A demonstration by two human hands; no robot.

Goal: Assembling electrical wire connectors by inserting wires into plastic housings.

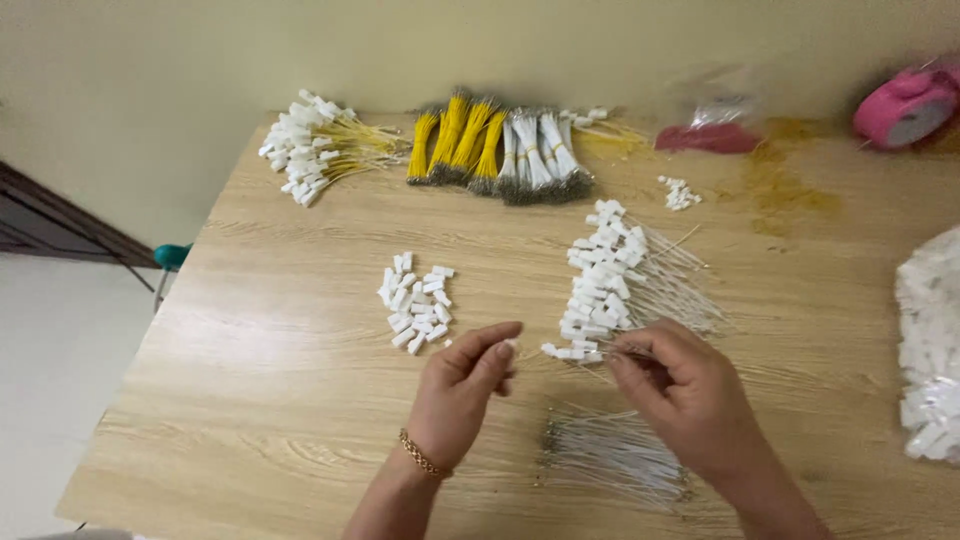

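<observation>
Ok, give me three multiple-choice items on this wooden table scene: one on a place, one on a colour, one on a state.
1. Where does the small pile of loose white plastic connectors lie?
A. left of the left hand
B. above and left of the left hand
C. beside the pink clock

2. What colour are the bundled wires at the far edge, left of the white bundles?
A. yellow
B. blue
C. red

3. How is the right hand?
A. flat on the table
B. fingers pinched on thin wires
C. raised, holding nothing

Key: 1 B, the pile sits farther up the table; 2 A, plainly yellow; 3 B, fingertips close on wires.
</observation>
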